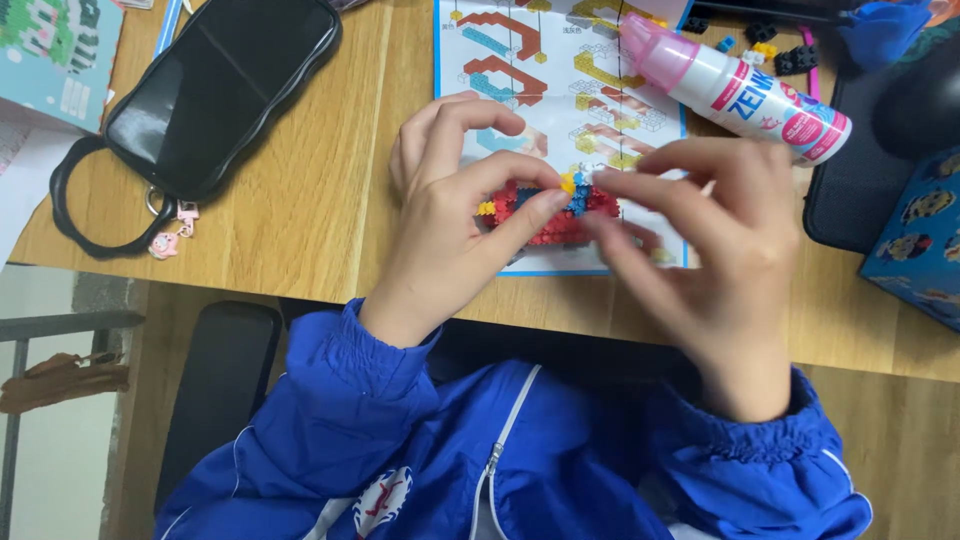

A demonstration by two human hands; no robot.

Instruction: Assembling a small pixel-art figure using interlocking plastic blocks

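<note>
Hands pinching small brick model over instruction sheet

Sleeves of a blue jacket (520, 460) nearest the camera, zip down the front. Left hand (450, 225) curled, thumb and fingers closed on the left end of a small brick model (560, 215), mostly red with yellow and blue pieces on top. Right hand (715, 250) comes in from the right, fingertips narrowed to a pinch on the model's top right edge; whether a loose piece sits between those fingertips, cannot tell. Model held just above an instruction sheet (520, 70) with coloured build diagrams, sheet lying flat on the wooden surface (300, 210). Left of the sheet, a black phone (215, 85) in a case with a black loop strap and a small pink charm (165, 243). Behind the right hand, a white bottle with a pink cap (735, 85) lies on its side across the sheet's corner. Far right, a dark pad (850, 190) and a blue patterned box (920, 245). Small black and coloured bricks (780, 50) near the top edge.
</note>
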